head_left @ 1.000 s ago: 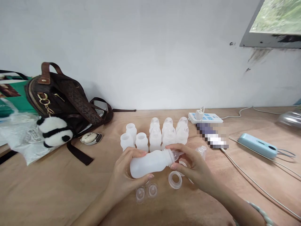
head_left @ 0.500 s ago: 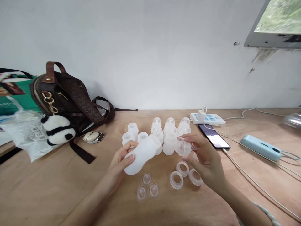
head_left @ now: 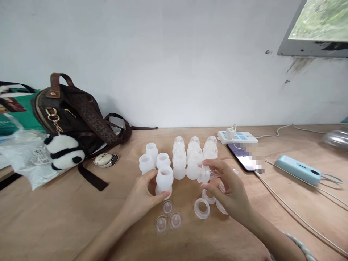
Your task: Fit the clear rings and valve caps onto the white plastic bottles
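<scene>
My left hand [head_left: 143,195] is closed around an open white baby bottle [head_left: 164,178], which stands upright with its mouth facing up. In my right hand [head_left: 231,186] a clear bottle nipple in its screw ring [head_left: 203,173] is pinched on its side, threaded end toward the left. Several open bottles [head_left: 146,164] stand behind my left hand. Beside them are rows of white bottles with clear domed caps [head_left: 179,165]. Three clear nipples [head_left: 168,207] lie in front of my left hand. Frosted screw rings [head_left: 195,209] lie below my right hand, which partly covers some.
On the left sit a brown backpack [head_left: 89,116], a panda plush [head_left: 65,154], a plastic bag [head_left: 29,165] and a small beige item [head_left: 104,160]. A power strip [head_left: 248,138], a phone [head_left: 239,157], cables and a light-blue device [head_left: 297,169] occupy the right side.
The bottle in my left hand went from tilted to upright and came down beside the other open bottles. My right hand, still holding the nipple and ring, shifted slightly left.
</scene>
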The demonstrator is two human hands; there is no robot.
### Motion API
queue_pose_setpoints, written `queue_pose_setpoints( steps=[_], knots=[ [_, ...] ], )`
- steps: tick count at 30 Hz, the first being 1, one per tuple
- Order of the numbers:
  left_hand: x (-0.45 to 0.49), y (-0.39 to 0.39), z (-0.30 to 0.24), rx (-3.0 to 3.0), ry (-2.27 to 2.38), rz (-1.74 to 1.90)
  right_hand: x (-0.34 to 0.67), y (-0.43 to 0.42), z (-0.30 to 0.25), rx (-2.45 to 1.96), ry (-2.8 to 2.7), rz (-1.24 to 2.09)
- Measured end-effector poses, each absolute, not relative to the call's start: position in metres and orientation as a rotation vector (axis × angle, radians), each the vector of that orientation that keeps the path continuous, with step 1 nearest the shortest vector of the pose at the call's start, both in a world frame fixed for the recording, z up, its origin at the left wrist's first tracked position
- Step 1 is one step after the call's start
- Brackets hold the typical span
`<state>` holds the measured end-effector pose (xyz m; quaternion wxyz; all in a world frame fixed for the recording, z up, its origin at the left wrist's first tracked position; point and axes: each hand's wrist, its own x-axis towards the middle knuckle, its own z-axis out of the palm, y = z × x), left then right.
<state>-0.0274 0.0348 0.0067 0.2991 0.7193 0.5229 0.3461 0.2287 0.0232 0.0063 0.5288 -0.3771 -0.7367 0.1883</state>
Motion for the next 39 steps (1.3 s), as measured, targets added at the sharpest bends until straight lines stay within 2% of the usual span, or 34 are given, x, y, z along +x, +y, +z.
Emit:
queue_pose_setpoints(
  steps=[9, 15, 21, 27, 39],
  knots=[
    [-0.037, 0.037, 0.003, 2.266, 1.870, 0.620, 0.225, 0.022, 0.006, -0.905, -1.794, 0.427],
    [-0.035, 0.038, 0.002, 2.383, 1.914, 0.485, 0.224, 0.021, 0.006, -0.898, -1.813, 0.426],
    [-0.033, 0.036, -0.003, 2.370, 1.815, 0.568, 0.224, 0.020, 0.003, -0.896, -1.821, 0.461],
    [-0.029, 0.028, 0.006, 2.091, 1.331, 0.894, 0.225, 0.018, 0.004, -0.923, -1.819, 0.472],
    [-0.024, 0.035, -0.006, 1.979, 1.303, 0.959, 0.224, 0.015, -0.002, -0.961, -1.828, 0.471]
  ],
)
